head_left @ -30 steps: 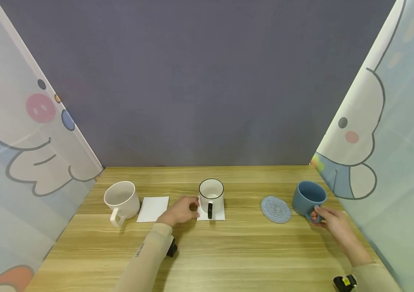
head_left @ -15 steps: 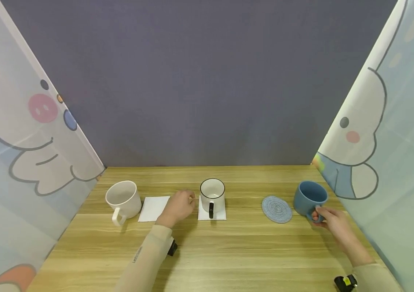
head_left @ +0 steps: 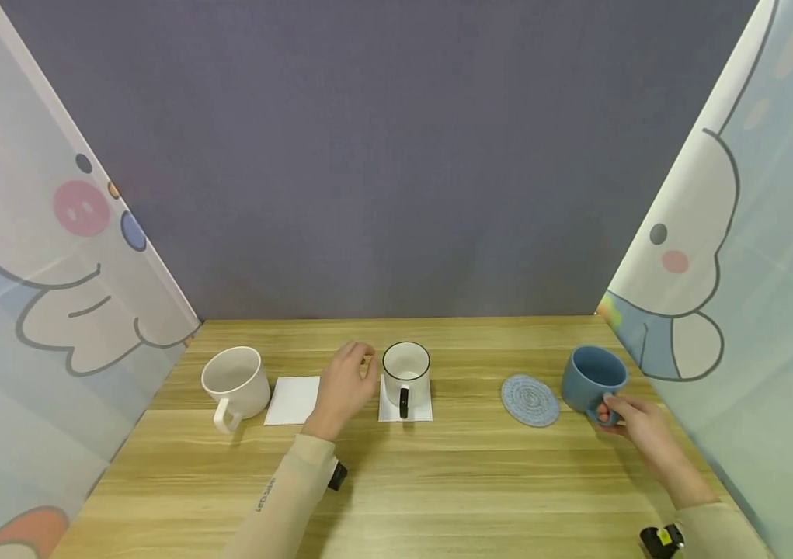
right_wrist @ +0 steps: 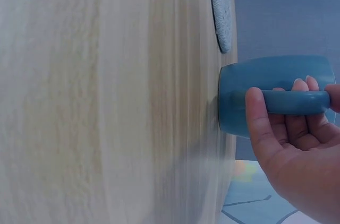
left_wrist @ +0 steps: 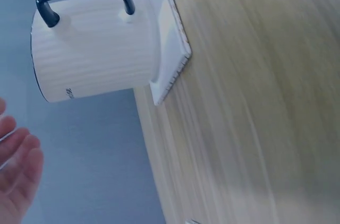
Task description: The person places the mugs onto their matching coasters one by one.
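A white mug (head_left: 406, 366) with a black rim and black handle stands on a square white coaster (head_left: 389, 413). My left hand (head_left: 346, 388) hovers just left of this mug, apart from it, its fingers loosely bent and holding nothing. The left wrist view shows the mug (left_wrist: 95, 49) and the fingertips with a gap between them. At the right, my right hand (head_left: 641, 435) grips the handle of a blue mug (head_left: 586, 380). That mug stands upright on the table; fingers pass through its handle (right_wrist: 297, 102) in the right wrist view.
A round grey-blue woven coaster (head_left: 530, 401) lies just left of the blue mug. To the far left stands a wide white cup (head_left: 238, 392), beside another square white coaster (head_left: 291, 400) partly covered by my left hand. A grey panel (head_left: 396, 194) borders the wooden table (head_left: 452, 481) behind.
My left hand has left the edge of the middle coaster, risen and shifted toward the back beside the black-rimmed mug. The right hand and the blue mug stay where they were.
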Motion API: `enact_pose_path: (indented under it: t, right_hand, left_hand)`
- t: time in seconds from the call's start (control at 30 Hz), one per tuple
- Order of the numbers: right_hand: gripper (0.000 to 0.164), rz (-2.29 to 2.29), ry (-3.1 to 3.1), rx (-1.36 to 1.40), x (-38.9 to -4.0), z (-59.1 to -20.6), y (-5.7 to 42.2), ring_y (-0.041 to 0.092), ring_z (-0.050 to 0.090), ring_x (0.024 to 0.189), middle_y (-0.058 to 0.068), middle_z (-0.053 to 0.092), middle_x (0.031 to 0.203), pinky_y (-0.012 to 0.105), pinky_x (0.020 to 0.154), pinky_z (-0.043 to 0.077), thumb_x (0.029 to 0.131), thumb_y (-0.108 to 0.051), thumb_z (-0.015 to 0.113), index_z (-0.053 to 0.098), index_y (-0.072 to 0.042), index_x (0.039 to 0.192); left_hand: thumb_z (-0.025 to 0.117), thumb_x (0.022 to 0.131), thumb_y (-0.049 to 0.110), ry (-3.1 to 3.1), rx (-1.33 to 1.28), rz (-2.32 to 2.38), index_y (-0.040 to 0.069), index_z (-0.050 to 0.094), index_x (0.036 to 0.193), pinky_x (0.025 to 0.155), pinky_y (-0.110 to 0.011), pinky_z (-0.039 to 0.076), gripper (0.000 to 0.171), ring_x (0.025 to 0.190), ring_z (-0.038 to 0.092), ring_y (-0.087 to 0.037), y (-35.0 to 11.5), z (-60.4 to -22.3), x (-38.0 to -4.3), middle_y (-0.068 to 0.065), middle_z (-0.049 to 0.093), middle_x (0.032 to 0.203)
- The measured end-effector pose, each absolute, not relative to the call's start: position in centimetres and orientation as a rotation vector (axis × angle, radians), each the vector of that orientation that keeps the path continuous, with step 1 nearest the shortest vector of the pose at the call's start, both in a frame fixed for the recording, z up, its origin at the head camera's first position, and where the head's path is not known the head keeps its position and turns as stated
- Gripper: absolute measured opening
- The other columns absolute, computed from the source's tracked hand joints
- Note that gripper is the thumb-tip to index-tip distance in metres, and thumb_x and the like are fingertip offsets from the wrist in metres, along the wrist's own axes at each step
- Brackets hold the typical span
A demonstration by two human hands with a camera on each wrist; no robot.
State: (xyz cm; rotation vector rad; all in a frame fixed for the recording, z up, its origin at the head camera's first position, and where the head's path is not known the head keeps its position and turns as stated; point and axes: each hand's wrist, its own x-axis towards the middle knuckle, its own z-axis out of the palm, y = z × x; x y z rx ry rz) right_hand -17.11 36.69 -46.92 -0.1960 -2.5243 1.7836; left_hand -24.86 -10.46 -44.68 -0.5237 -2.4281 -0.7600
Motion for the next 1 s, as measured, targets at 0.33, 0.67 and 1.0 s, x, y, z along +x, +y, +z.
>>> enact_pose_path:
  t: [0.33,0.67,1.0]
  right_hand:
    - [0.043,1.789,-2.53,-0.193,-17.0,-46.9,36.8,0.008,0.059,0.079,0.004,0.06,0.085,0.029,0.076,0.06,0.11,-0.02,0.043,0.06,0.017,0.097]
    - [0.043,1.812,-2.548,-0.235,-16.9,-46.7,36.8,0.01,0.06,0.079,0.005,0.059,0.086,0.03,0.078,0.06,0.11,-0.023,0.044,0.06,0.015,0.097]
    - [0.042,1.82,-2.568,-0.226,-17.1,-46.4,36.7,0.01,0.06,0.081,0.006,0.059,0.087,0.03,0.079,0.06,0.11,-0.021,0.042,0.059,0.016,0.099]
  left_hand:
    - [0.068,0.093,0.011,-2.205,-0.634,-0.734,0.002,0.071,0.099,0.067,-0.036,0.057,0.011,0.081,0.066,-0.023,-8.7,-43.2,-24.4,-0.009,0.07,0.093]
    - [0.066,0.093,0.01,-2.079,-0.746,-0.748,0.003,0.071,0.103,0.072,-0.037,0.056,0.013,0.083,0.066,-0.023,-6.3,-41.0,-24.1,-0.009,0.071,0.097]
    - [0.066,0.093,0.008,-2.003,-0.88,-0.71,0.005,0.07,0.104,0.073,-0.035,0.058,0.012,0.087,0.067,-0.022,-4.0,-40.0,-24.0,-0.007,0.07,0.098]
